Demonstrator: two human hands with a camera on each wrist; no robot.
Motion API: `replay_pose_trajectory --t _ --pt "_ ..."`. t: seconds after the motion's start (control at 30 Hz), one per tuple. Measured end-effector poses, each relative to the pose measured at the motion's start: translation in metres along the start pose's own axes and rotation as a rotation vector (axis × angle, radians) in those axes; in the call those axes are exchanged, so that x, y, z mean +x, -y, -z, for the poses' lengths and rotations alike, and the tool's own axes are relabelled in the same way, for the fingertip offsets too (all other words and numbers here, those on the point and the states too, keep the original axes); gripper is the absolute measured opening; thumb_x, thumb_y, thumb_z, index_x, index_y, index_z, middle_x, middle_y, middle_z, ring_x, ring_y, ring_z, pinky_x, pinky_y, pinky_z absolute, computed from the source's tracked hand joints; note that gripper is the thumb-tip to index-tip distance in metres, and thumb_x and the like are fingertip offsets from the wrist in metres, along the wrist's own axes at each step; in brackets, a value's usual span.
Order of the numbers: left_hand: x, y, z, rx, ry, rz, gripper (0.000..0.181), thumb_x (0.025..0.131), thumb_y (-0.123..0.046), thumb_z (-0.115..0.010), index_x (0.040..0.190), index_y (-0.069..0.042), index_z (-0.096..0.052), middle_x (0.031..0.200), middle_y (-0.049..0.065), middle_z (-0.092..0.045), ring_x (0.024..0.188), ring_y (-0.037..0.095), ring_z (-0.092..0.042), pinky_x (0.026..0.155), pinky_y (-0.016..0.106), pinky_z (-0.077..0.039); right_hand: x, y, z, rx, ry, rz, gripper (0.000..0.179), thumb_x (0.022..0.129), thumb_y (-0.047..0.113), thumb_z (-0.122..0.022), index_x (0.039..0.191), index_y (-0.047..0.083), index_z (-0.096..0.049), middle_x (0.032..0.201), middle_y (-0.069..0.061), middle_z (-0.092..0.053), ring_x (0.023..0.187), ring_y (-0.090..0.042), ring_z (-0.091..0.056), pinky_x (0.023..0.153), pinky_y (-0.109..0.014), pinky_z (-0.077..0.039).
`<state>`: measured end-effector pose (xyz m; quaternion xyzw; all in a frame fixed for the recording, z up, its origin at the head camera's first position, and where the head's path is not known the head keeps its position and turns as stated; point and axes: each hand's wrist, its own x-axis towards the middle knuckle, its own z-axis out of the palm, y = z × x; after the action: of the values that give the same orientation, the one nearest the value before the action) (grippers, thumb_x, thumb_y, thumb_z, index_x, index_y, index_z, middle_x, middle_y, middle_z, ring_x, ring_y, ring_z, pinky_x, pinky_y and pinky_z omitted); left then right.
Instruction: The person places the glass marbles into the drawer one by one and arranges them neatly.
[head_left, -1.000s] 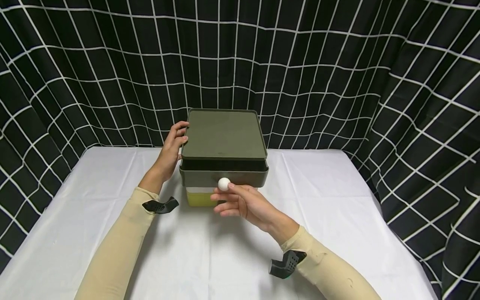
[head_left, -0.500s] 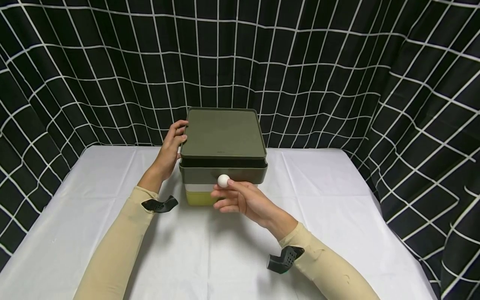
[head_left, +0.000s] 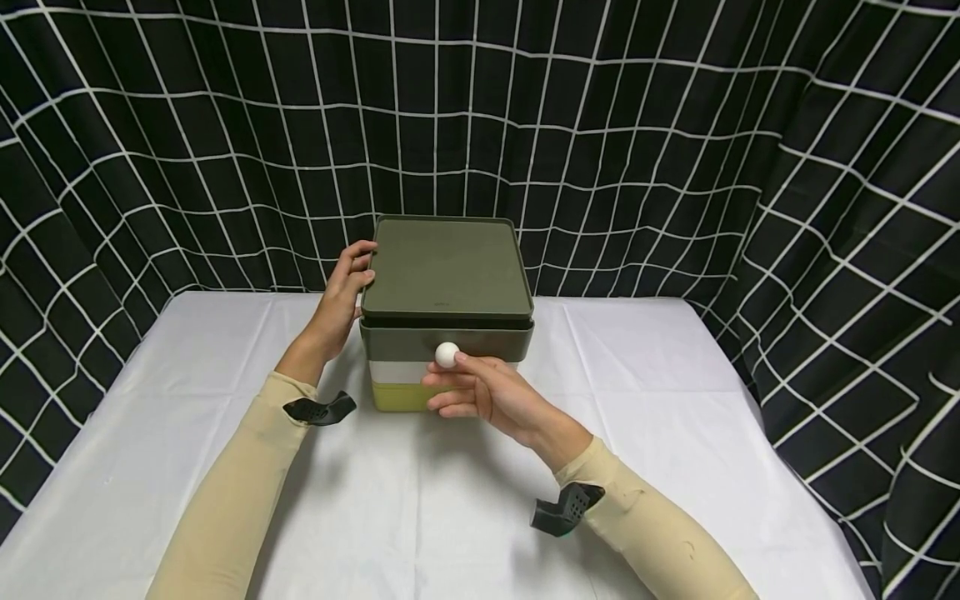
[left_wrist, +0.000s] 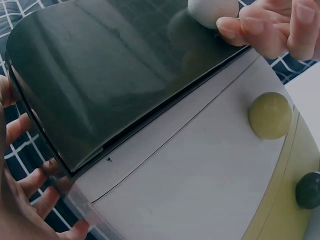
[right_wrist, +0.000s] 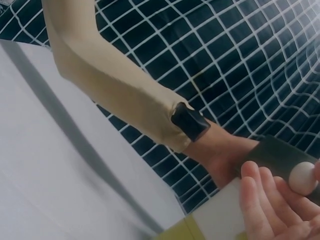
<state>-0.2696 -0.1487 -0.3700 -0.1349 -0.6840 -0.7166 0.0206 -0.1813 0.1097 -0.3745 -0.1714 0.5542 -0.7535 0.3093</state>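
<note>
A small drawer unit with a dark green top (head_left: 448, 265) stands on the table, its three tiers dark green, white and yellow. My right hand (head_left: 498, 396) pinches the round white knob (head_left: 447, 355) of the green drawer (head_left: 401, 343) between thumb and index finger, the other fingers held out. That drawer's front sits almost flush under the top, with a narrow dark gap above it. Against the unit's left side rests my left hand (head_left: 339, 296), fingers spread. In the left wrist view, a yellow knob (left_wrist: 271, 116) marks the white drawer (left_wrist: 195, 165), and a dark knob (left_wrist: 308, 190) the yellow one.
White cloth covers the table (head_left: 637, 417) around the unit. Black curtains with a white grid (head_left: 600, 150) hang behind and on both sides. A black wrist camera (head_left: 567, 508) sits on the right sleeve, another (head_left: 320, 409) on the left.
The green drawer has slid inward, away from the person, and the gap under the top has narrowed. My right hand moved with the knob; my left hand stayed against the side.
</note>
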Motion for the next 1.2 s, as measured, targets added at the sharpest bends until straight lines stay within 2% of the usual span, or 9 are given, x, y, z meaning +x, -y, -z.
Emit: replay_pose_trajectory --t 0.13,0.27,0.7,1.07,1.2 --pt "0.0 0.001 0.0 0.002 0.002 -0.002 0.051 0.102 -0.026 -0.038 0.152 -0.02 -0.029 0.157 0.012 -0.025 0.139 0.028 -0.029 0.108 0.067 -0.024 0.002 0.001 0.002 0.001 0.0 -0.008 0.056 0.108 0.032 -0.047 0.138 -0.016 -0.044 0.107 0.0 -0.076 0.089 -0.015 -0.075 0.083 -0.028 -0.059" --pt "0.001 -0.001 0.001 0.006 0.001 -0.003 0.051 0.102 -0.025 -0.037 0.152 -0.02 -0.029 0.157 0.012 -0.026 0.138 0.028 -0.03 0.11 0.068 -0.022 0.006 0.003 0.004 0.007 0.003 -0.006 0.05 0.107 0.032 -0.048 0.133 -0.011 -0.051 0.106 -0.001 -0.076 0.089 -0.016 -0.075 0.082 -0.028 -0.06" --pt "0.0 -0.001 0.0 0.014 -0.005 -0.001 0.051 0.103 -0.024 -0.036 0.152 -0.019 -0.028 0.156 0.013 -0.027 0.135 0.027 -0.034 0.11 0.066 -0.027 0.01 0.004 0.008 0.02 -0.007 -0.007 0.033 0.107 0.031 -0.048 0.12 0.004 -0.063 0.107 -0.001 -0.076 0.088 -0.016 -0.076 0.08 -0.027 -0.06" --pt "-0.002 0.003 0.001 0.025 0.002 -0.006 0.052 0.103 -0.024 -0.036 0.153 -0.018 -0.027 0.157 0.014 -0.027 0.139 0.031 -0.032 0.112 0.069 -0.024 0.012 0.002 0.009 0.004 -0.004 0.003 0.047 0.107 0.033 -0.049 0.132 -0.005 -0.055 0.109 0.0 -0.075 0.089 -0.013 -0.075 0.081 -0.026 -0.059" --pt "-0.001 0.003 -0.001 0.014 0.0 -0.009 0.051 0.103 -0.024 -0.037 0.153 -0.018 -0.028 0.156 0.013 -0.029 0.138 0.03 -0.033 0.111 0.068 -0.025 0.012 0.003 0.011 -0.013 -0.034 0.001 0.048 0.107 0.032 -0.049 0.133 -0.008 -0.054 0.109 -0.001 -0.075 0.089 -0.014 -0.075 0.081 -0.026 -0.059"
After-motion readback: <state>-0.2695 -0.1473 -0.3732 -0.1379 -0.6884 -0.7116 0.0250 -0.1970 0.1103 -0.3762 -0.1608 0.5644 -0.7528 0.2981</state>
